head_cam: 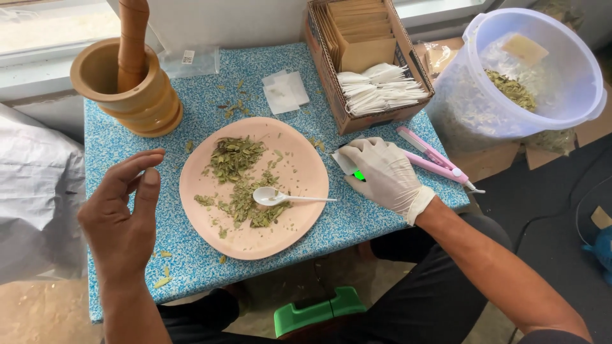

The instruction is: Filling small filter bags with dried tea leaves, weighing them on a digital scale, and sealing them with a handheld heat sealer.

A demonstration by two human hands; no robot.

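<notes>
Right hand [384,173], gloved, is pressing flat on a small white sachet [344,163] with a green-lit device [359,174] under the palm; better keeping the sachet edge pinned flat. Left hand [124,210] is hovering bare, fingers loosely spread, holding nothing. Pink plate [306,165] of dried leaves [234,156] and white spoon [280,198] are lying between both hands on the surface [191,261].

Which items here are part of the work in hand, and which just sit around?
In use: right hand, gloved, on a small white sachet; pink plate of dried leaves; white spoon; box of sachets.
Lying about: wooden mortar, pink sealer, tub, green stool.
</notes>
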